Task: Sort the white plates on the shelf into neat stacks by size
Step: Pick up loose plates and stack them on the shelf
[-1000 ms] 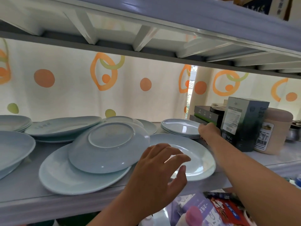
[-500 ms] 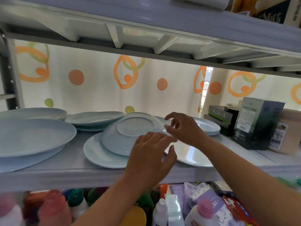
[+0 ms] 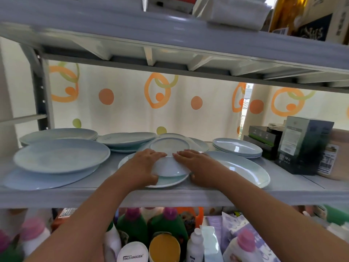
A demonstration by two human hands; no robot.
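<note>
An upside-down pale plate [image 3: 169, 148] lies on a larger flat plate [image 3: 170, 181] at the shelf's front middle. My left hand [image 3: 143, 167] grips its left rim, thumb underneath. My right hand [image 3: 196, 165] grips its right rim the same way. A big oval plate [image 3: 245, 167] lies just right of my hands. Behind it stands a small stack of plates [image 3: 237, 147]. Two large plates [image 3: 60, 156] are piled at the left, with more stacks [image 3: 128, 139] at the back.
The grey shelf [image 3: 170, 195] carries dark boxes [image 3: 302, 144] and a brown jar [image 3: 336, 159] at the right end. A steel upright [image 3: 40, 95] stands at the left. The shelf above hangs low. Bottles and packets crowd the shelf below [image 3: 164, 233].
Both hands have come down onto the upside-down plate and closed on its rims; before, they hovered open in front of it. The view has shifted left and down.
</note>
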